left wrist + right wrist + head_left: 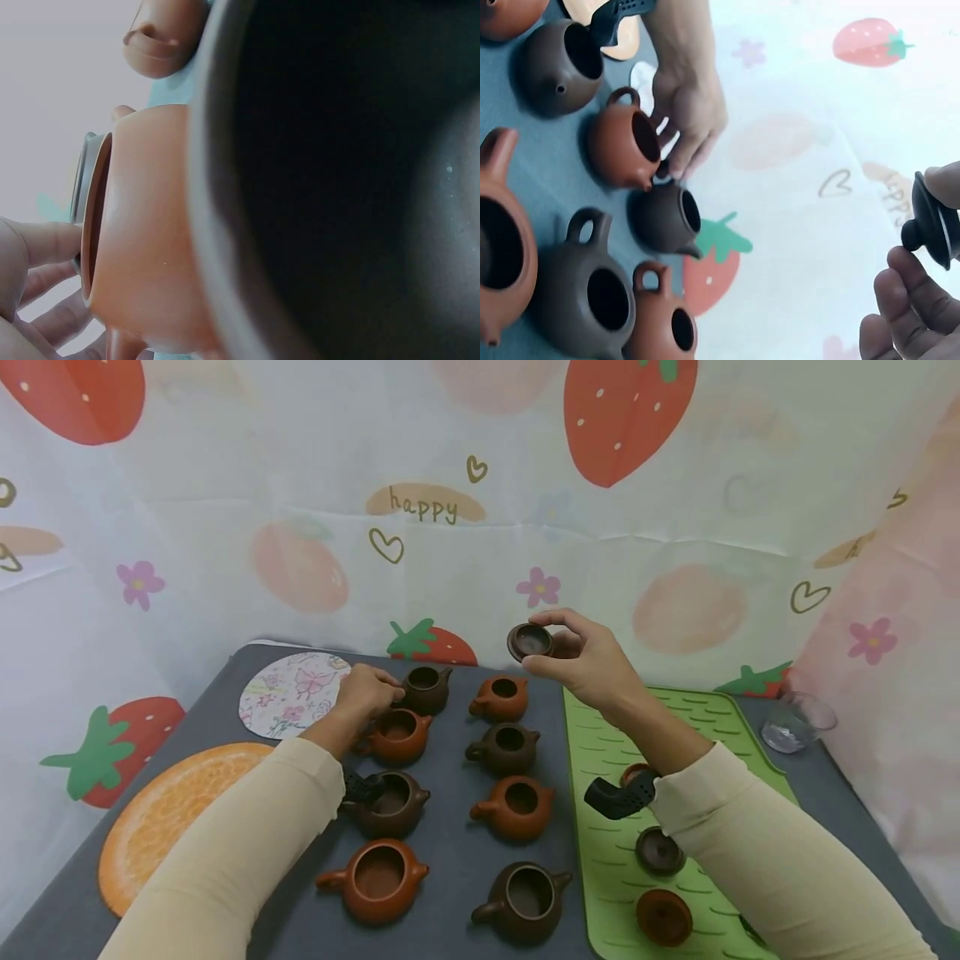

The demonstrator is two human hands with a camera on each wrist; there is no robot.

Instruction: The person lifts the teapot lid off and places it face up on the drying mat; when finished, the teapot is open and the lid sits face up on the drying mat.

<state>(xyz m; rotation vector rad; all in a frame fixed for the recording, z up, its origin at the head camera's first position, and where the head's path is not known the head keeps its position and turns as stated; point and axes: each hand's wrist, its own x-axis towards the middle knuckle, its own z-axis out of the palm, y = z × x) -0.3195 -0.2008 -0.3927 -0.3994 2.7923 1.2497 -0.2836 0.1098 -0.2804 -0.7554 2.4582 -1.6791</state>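
In the head view my right hand (588, 660) holds a small dark brown teapot lid (517, 643) up above the table, its hollow underside towards me. The right wrist view shows the lid (930, 221) between thumb and fingers, its knob by the fingertips. At the back of the left column, my left hand (365, 697) pinches the handle of a dark brown teapot (427, 703). This teapot is lidless. Just in front of it stands an orange-brown teapot (397, 747). In the left wrist view a dark teapot's rim (214, 172) covers the right side.
Several lidless teapots stand in two columns, including a dark one (517, 927) front right. A green mat (607, 877) bears a dark lid (660, 850) and a reddish-brown lid (664, 917). A glass cup (798, 727) stands right; round orange (180, 810) and patterned (288, 697) mats lie left.
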